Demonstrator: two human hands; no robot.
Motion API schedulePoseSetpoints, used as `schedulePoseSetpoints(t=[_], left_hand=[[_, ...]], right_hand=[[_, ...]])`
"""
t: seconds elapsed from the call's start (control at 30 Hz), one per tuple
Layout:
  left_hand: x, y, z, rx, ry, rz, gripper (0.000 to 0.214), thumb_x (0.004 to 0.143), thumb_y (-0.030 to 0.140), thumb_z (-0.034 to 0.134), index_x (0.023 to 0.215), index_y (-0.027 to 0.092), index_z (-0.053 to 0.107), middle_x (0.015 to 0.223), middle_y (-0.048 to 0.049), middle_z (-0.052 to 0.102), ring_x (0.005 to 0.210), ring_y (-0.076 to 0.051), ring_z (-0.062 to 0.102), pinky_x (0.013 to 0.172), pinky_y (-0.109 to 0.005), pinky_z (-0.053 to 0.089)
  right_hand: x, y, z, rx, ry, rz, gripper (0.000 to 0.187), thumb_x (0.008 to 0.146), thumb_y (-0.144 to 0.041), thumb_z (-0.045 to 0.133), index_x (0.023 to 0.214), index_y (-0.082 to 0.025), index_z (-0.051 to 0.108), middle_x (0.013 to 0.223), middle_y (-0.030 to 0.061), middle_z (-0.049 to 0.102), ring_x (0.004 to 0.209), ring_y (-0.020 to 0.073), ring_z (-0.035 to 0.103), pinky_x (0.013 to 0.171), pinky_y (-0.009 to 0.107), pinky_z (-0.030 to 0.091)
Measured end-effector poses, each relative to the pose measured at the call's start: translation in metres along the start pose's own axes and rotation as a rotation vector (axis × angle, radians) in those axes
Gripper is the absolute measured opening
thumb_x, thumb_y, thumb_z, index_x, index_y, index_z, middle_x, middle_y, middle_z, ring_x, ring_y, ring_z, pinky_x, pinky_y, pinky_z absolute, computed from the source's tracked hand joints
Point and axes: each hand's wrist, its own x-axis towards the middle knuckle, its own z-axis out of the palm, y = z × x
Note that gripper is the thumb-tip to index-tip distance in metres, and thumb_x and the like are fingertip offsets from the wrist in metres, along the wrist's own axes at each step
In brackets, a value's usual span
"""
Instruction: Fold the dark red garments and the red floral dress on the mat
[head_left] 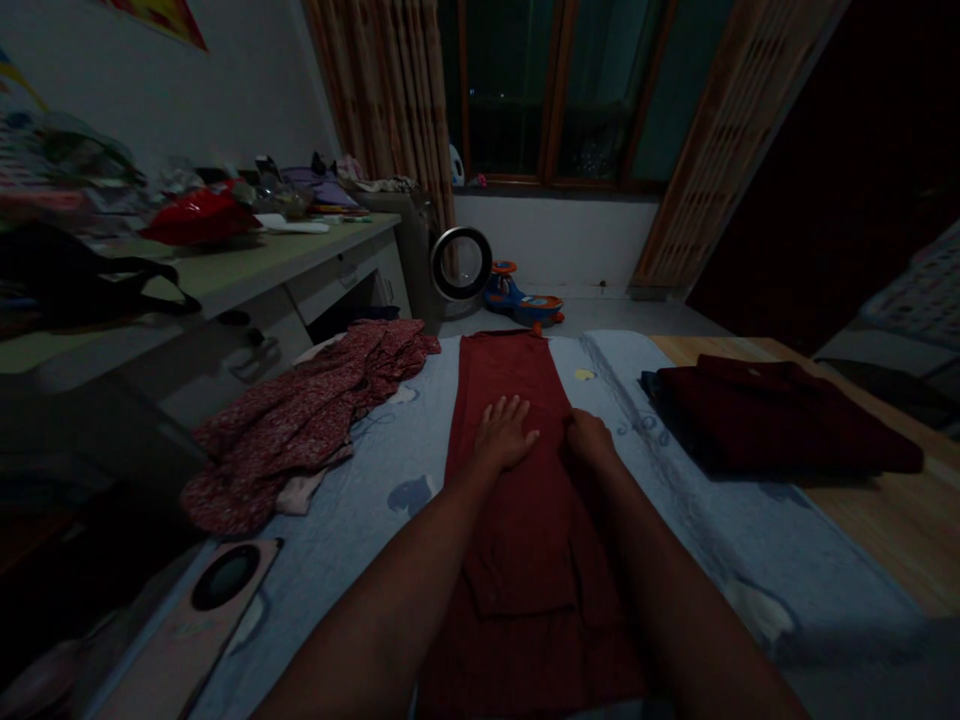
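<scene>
A long dark red garment (517, 520) lies stretched out lengthwise on a pale blue bed sheet (397, 470). My left hand (504, 432) rests flat on its middle with the fingers stretched out. My right hand (589, 436) sits at the garment's right edge, fingers curled down onto the cloth; whether it grips the fabric is hard to tell in the dim light.
A crumpled red floral garment (307, 420) lies on the sheet's left side. A folded dark maroon pile (772, 420) sits right on the wooden bed board (892, 510). A phone (187, 630) lies near left. A cluttered desk (247, 260), a ring fan (460, 263) and a toy car (525, 298) stand beyond.
</scene>
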Motion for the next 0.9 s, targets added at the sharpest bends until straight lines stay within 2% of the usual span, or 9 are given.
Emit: schedulePoseSetpoints(t=[0.13, 0.33, 0.53, 0.7, 0.8, 0.9], left_hand=[[0.0, 0.0, 0.0, 0.012, 0.001, 0.0, 0.068, 0.096, 0.056, 0.034, 0.156, 0.023, 0.028, 0.165, -0.0048, 0.022, 0.152, -0.027, 0.014, 0.122, -0.049, 0.015], [0.0, 0.0, 0.003, 0.026, 0.011, 0.004, 0.067, 0.096, 0.056, 0.034, 0.156, 0.025, 0.028, 0.164, -0.0037, 0.023, 0.152, -0.027, 0.015, 0.123, -0.048, 0.014], [0.0, -0.001, 0.004, 0.013, 0.03, 0.013, 0.067, 0.096, 0.056, 0.034, 0.155, 0.023, 0.031, 0.164, -0.0038, 0.023, 0.151, -0.028, 0.016, 0.122, -0.048, 0.016], [0.001, -0.002, 0.005, 0.005, 0.026, 0.007, 0.068, 0.096, 0.057, 0.034, 0.156, 0.024, 0.028, 0.164, -0.0042, 0.023, 0.152, -0.027, 0.014, 0.122, -0.048, 0.015], [0.001, -0.003, 0.006, 0.01, 0.019, 0.01, 0.069, 0.096, 0.058, 0.033, 0.156, 0.024, 0.027, 0.164, -0.0047, 0.023, 0.152, -0.027, 0.014, 0.123, -0.048, 0.014], [0.001, -0.003, 0.007, 0.022, 0.028, 0.016, 0.068, 0.098, 0.057, 0.029, 0.156, 0.023, 0.027, 0.164, -0.0055, 0.024, 0.152, -0.028, 0.016, 0.122, -0.049, 0.014]], right_hand=[[0.019, 0.01, -0.005, -0.016, 0.008, -0.012, 0.034, 0.087, -0.024, 0.049, 0.111, -0.027, 0.073, 0.122, 0.009, 0.065, 0.113, 0.0267, 0.059, 0.088, 0.033, 0.042], [0.016, 0.019, 0.022, 0.054, 0.111, -0.048, 0.033, 0.087, -0.037, 0.057, 0.116, -0.026, 0.067, 0.127, 0.0065, 0.059, 0.117, 0.0249, 0.052, 0.094, 0.034, 0.038], [0.015, 0.02, 0.024, 0.137, 0.141, -0.059, 0.021, 0.089, -0.037, 0.058, 0.098, -0.023, 0.069, 0.119, 0.0058, 0.061, 0.115, 0.0245, 0.05, 0.093, 0.034, 0.036], [0.012, 0.012, 0.018, 0.143, 0.157, 0.04, 0.032, 0.094, -0.038, 0.046, 0.102, -0.021, 0.072, 0.12, 0.0099, 0.06, 0.116, 0.0286, 0.051, 0.093, 0.037, 0.038], [0.008, 0.008, 0.018, 0.049, 0.175, 0.074, 0.036, 0.093, -0.037, 0.045, 0.106, -0.018, 0.073, 0.122, 0.0152, 0.059, 0.115, 0.0328, 0.052, 0.092, 0.04, 0.04], [0.004, 0.009, 0.018, -0.005, 0.251, 0.108, 0.034, 0.09, -0.03, 0.048, 0.108, -0.016, 0.073, 0.123, 0.0187, 0.057, 0.115, 0.0345, 0.051, 0.093, 0.043, 0.04]])
